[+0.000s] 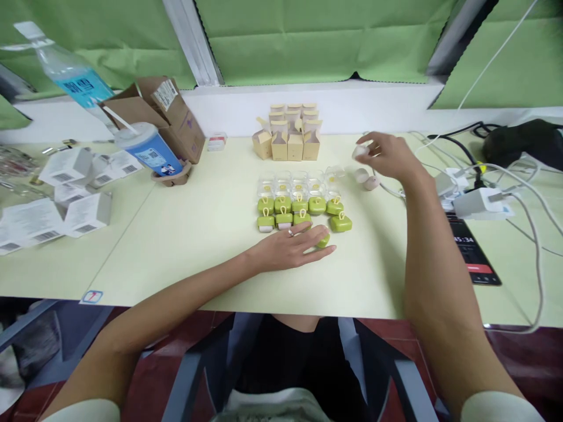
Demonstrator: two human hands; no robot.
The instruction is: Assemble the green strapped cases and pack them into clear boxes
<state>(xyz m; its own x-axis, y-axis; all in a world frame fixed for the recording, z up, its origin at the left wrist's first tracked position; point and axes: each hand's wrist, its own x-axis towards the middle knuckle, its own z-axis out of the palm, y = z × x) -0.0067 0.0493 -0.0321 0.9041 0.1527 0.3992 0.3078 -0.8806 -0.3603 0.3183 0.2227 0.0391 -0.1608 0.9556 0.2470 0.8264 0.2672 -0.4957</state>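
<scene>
My left hand (295, 247) lies low on the pale table (185, 234), its fingers closed over a small green case (324, 240) that pokes out under them. Just beyond it stand two rows of several green cases (300, 212) with yellow loops, and behind those a row of clear plastic shells (299, 183). My right hand (387, 156) is raised at the right, pinching a small pale rounded piece (359, 152). A pinkish open case (368, 179) lies on the table beneath that hand.
Small tan cartons (291, 136) stand at the back centre. At the left are a brown cardboard box (167, 114), a blue cup (148, 150), a water bottle (65, 67) and white boxes (65, 193). Cables, chargers (477, 202) and a phone (472, 253) crowd the right.
</scene>
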